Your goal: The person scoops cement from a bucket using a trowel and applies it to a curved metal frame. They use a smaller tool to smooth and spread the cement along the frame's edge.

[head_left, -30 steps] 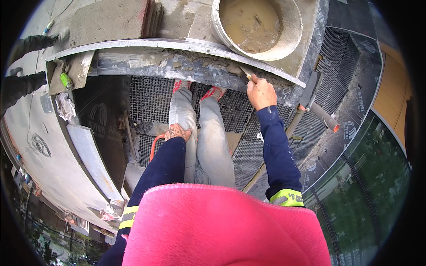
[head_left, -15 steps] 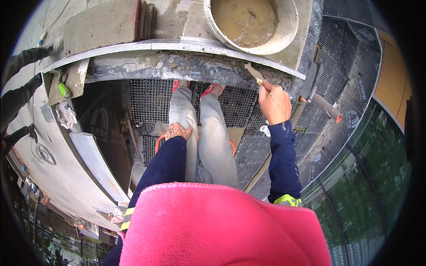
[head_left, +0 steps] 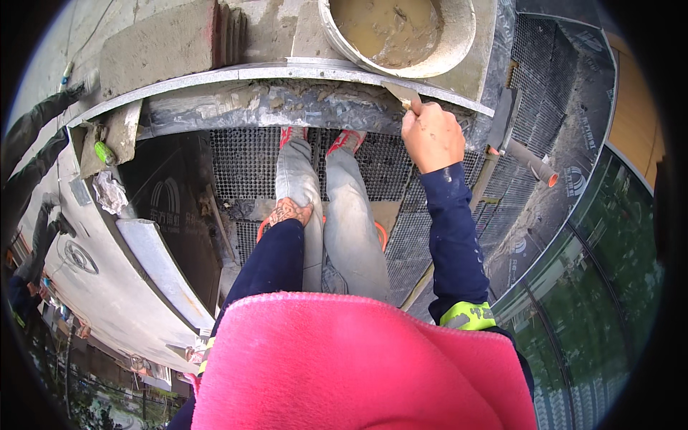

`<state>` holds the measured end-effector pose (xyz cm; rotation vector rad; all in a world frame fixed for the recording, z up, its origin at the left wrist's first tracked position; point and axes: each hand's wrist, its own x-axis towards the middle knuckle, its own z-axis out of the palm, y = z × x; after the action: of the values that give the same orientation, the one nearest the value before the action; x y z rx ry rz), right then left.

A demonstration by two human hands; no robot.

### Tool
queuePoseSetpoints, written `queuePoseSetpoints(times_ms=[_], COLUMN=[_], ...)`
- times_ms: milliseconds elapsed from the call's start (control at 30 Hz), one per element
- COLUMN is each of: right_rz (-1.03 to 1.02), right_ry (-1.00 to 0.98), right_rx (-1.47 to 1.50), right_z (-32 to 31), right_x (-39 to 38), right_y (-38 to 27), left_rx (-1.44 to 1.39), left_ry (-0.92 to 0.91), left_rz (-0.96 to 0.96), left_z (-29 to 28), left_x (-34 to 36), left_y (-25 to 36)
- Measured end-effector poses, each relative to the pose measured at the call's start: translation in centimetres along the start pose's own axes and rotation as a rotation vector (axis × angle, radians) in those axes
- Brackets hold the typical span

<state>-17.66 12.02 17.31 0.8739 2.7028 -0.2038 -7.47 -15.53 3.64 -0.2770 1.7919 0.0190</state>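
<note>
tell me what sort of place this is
Probably an outdoor construction site: a pale bucket of murky, muddy liquid stands on the ledge, grey slabs are stacked left of it, and the right hand holds a flat-bladed tool by the mortar-smeared edge.

Building site — muddy bucket (head_left: pixel 459 37), stacked slabs (head_left: pixel 159 44), open pipe (head_left: pixel 529 162)

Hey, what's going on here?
A person's right hand holds a small flat metal trowel near a grey ledge smeared with paste; whether the blade touches is unclear. Their left hand rests on the left leg of pale grey trousers. Beyond the ledge stands a round white bucket of murky brown liquid.
</note>
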Motion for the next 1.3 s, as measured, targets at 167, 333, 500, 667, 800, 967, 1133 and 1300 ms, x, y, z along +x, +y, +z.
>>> queuePoseSetpoints(times_ms=[167, 333, 500, 667, 800, 967, 1133, 1300], right_rz=[0.064, 0.05, 0.11, 0.121, 0.188, 0.21, 0.168, 0.247], right_ry=[-0.031, -0.055, -0.016, 0.007, 0.012, -0.116, -0.076, -0.111], right_rx=[-0.006, 0.135, 0.105, 0.145, 0.084, 0.143, 0.159, 0.198], right_z=[-1.9, -0.2, 9.4, 3.8, 8.1, 3.6, 7.7, 5.0], right_x=[-0.4, -3.1, 0.7, -1.6, 1.1, -1.8, 0.6, 1.1], right_y=[1.6, 2.8, 3.8, 2.4, 4.9, 1.7, 3.5, 4.3], left_rx=[0.002, -0.03, -0.003, 0.015, 0.019, 0.029, 0.031, 0.044], left_ry=[-0.024, -0.021, 0.019, -0.038, 0.01, -0.015, -0.077, -0.04], left_rz=[0.001, 0.008, 0.013, -0.003, 0.032, 0.007, -0.008, 0.014], left_z=[0.2, 0.6, 0.5, 0.7, 1.8, 1.9, 1.4, 1.4], left_x=[-0.3, 0.1, -0.4, -0.5, 0.6, 0.4, 0.8, 0.2], left_y=[-0.6, -0.7, -0.6, -1.2, -1.7, -2.1, -1.8, -1.5])
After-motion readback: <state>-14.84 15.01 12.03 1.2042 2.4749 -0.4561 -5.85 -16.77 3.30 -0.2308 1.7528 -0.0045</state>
